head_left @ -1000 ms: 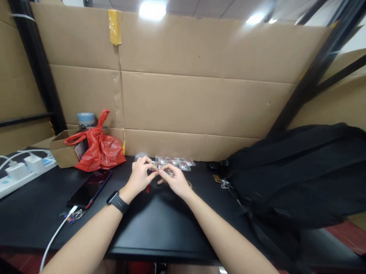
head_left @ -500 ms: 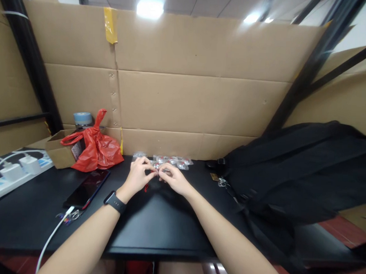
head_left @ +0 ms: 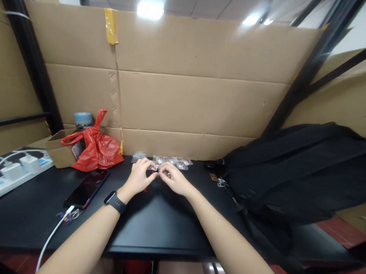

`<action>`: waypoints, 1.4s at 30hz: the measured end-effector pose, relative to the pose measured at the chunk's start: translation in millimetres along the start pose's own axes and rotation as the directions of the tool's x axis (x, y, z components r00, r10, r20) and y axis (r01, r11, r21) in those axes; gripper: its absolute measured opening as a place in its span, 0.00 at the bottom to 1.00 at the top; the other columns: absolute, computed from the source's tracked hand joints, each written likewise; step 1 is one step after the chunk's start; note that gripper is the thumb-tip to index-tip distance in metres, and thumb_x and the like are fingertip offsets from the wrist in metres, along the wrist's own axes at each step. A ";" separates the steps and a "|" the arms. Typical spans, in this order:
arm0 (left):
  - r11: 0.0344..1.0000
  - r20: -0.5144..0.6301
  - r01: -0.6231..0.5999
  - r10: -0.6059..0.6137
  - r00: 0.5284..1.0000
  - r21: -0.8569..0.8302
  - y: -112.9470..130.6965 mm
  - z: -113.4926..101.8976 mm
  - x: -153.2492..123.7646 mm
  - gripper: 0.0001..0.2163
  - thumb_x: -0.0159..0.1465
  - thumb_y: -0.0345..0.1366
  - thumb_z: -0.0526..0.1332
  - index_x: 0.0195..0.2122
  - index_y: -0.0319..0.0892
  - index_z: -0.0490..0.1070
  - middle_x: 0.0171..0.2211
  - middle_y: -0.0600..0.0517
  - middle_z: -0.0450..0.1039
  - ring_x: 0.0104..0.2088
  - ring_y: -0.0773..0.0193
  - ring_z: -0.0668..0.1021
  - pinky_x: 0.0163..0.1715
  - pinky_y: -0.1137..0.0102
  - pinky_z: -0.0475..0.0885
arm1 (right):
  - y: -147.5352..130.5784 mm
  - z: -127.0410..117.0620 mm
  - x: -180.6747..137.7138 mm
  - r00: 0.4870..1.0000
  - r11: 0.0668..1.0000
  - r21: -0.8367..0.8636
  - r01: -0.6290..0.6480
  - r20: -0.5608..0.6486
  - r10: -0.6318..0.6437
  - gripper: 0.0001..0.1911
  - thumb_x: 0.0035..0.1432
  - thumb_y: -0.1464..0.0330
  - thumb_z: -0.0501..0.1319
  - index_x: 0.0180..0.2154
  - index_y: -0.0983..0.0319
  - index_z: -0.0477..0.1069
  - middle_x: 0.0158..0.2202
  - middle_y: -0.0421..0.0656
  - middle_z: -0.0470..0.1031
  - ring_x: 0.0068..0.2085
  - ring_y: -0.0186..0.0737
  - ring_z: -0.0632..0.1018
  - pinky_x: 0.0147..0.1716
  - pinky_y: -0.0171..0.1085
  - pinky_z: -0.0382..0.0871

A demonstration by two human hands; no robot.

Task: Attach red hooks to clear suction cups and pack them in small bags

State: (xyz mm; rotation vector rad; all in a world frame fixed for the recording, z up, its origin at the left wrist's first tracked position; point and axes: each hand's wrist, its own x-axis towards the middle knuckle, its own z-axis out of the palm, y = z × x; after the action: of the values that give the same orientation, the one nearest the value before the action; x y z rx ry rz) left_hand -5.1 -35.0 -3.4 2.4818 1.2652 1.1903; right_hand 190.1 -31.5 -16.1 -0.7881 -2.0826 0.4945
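Note:
My left hand (head_left: 140,176) and my right hand (head_left: 174,178) meet fingertip to fingertip over the black table. Between their pinched fingers is something small with a red cord (head_left: 145,189) that dangles below the left fingers; its kind is too small to make out. Thumb and forefinger are pressed together on each hand. Just behind the hands lie several small clear plastic packets (head_left: 181,163) with red and silvery contents. Another clear packet (head_left: 139,156) rests behind my left hand.
To the left are a phone (head_left: 87,189) on a white cable, a power strip (head_left: 2,182), a small cardboard box (head_left: 59,151) and a red plastic bag (head_left: 98,149). A black backpack (head_left: 304,172) fills the right side. A cardboard wall (head_left: 184,104) stands behind the table (head_left: 162,230).
The fingers of my right hand have shifted slightly and curled closer against the left fingertips. Less of the red cord shows below my left hand.

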 end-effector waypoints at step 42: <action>0.997 0.227 -0.072 0.078 0.971 -0.034 -2.3 -14.9 -4.0 0.06 0.66 0.35 0.56 0.36 0.44 0.72 0.35 0.52 0.78 0.36 0.61 0.78 0.41 0.69 0.67 | 40.8 -61.4 -26.0 0.888 0.880 -0.190 -0.435 0.072 0.454 0.16 0.38 0.72 0.70 0.34 0.62 0.75 0.29 0.37 0.75 0.27 0.32 0.73 0.27 0.32 0.67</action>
State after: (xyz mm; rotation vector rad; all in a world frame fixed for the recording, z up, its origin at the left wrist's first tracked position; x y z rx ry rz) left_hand -18.2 -39.9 3.4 2.5787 1.0992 0.8965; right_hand 266.6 -15.7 -19.6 -1.3874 -2.0639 0.6265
